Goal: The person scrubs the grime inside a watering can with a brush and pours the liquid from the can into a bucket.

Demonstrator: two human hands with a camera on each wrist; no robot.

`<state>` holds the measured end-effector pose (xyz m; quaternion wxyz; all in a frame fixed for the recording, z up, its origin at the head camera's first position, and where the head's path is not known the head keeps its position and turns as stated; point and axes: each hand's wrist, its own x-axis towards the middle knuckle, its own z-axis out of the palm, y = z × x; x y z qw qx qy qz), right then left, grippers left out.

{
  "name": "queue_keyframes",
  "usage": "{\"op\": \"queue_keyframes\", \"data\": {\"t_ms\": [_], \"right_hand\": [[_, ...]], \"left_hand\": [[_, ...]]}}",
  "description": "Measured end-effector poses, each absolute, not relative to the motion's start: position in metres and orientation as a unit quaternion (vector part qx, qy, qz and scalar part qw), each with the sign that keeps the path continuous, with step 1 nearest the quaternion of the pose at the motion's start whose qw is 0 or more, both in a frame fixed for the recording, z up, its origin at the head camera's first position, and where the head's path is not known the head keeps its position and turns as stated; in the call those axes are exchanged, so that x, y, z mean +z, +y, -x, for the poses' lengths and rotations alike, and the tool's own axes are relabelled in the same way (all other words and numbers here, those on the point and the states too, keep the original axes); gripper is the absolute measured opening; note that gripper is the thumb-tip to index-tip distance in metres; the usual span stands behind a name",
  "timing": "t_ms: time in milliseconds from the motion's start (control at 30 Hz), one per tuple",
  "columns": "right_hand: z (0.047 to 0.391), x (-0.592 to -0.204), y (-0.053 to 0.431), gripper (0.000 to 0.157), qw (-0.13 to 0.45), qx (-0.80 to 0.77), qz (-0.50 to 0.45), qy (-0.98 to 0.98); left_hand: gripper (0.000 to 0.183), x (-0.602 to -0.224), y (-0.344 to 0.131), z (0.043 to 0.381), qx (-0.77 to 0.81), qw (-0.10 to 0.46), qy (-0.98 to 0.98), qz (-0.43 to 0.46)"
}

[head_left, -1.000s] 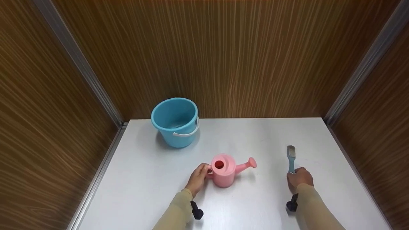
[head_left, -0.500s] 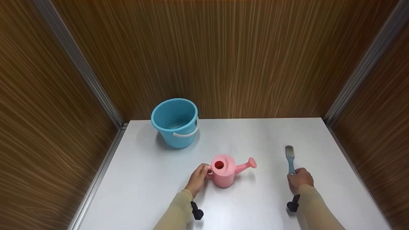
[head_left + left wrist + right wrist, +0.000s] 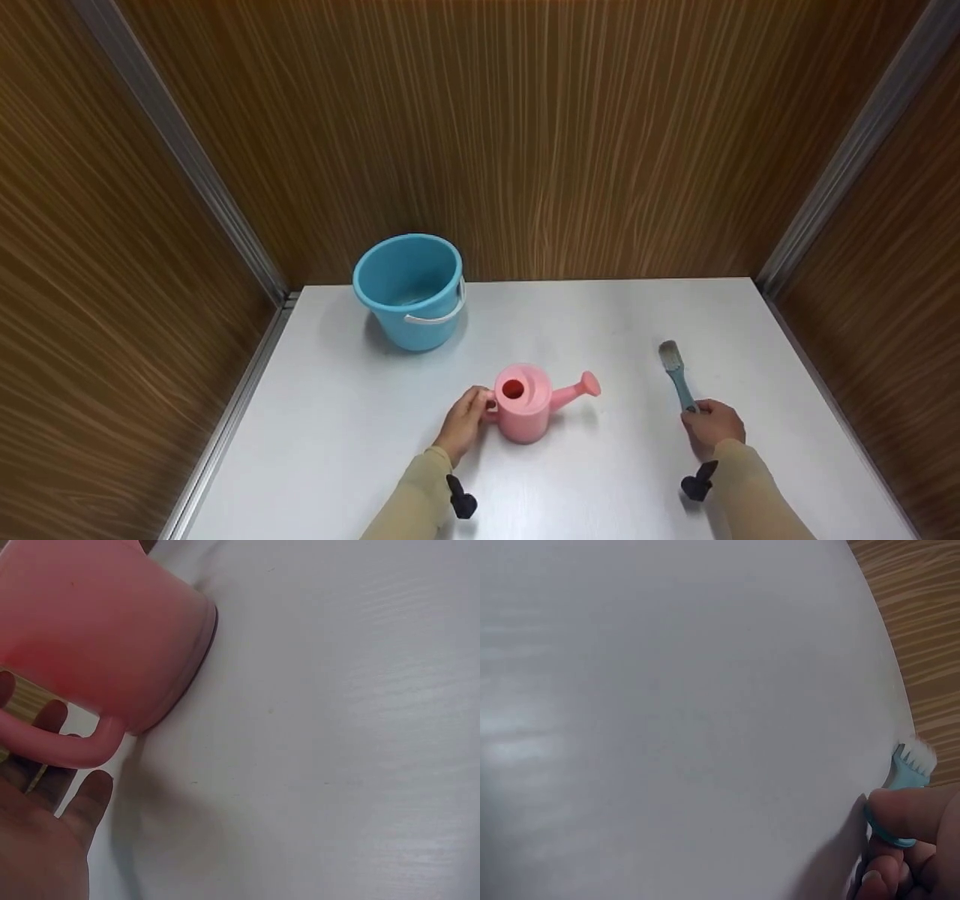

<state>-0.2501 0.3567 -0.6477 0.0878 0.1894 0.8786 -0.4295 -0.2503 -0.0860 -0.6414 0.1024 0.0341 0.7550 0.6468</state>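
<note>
Head view: pink watering can (image 3: 523, 421) upright on white tabletop (image 3: 607, 322), left hand (image 3: 460, 426) at its left side, blue bucket (image 3: 401, 321) behind it to the left, open surface running from its spout (image 3: 568, 394) rightward to the brush (image 3: 680, 381) and right hand (image 3: 716, 425), rear edge (image 3: 562, 282) well beyond it along a wood panel (image 3: 517, 135). Left wrist view: left hand curls round the can's handle (image 3: 82, 752), tabletop spreading wide beside its base. Right wrist view: right hand pinches the brush, well off the can's spout side; a tabletop edge shows there too.
</note>
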Motion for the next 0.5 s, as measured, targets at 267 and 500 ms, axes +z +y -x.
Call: {"op": "queue_keyframes", "data": {"t_ms": [267,500], "right_hand": [[0.2470,-0.6436,0.3545,0.045,0.083,-0.422,-0.173,0.886],[0.2480,-0.6471,0.3567,0.045,0.084,-0.429,-0.174,0.882]], "left_hand": [[0.042,-0.6356,-0.0857,0.2492,0.649,0.098,0.754,-0.030],[0.044,-0.6345,-0.0846,0.2489,0.666,0.090,0.740,-0.016]]}}
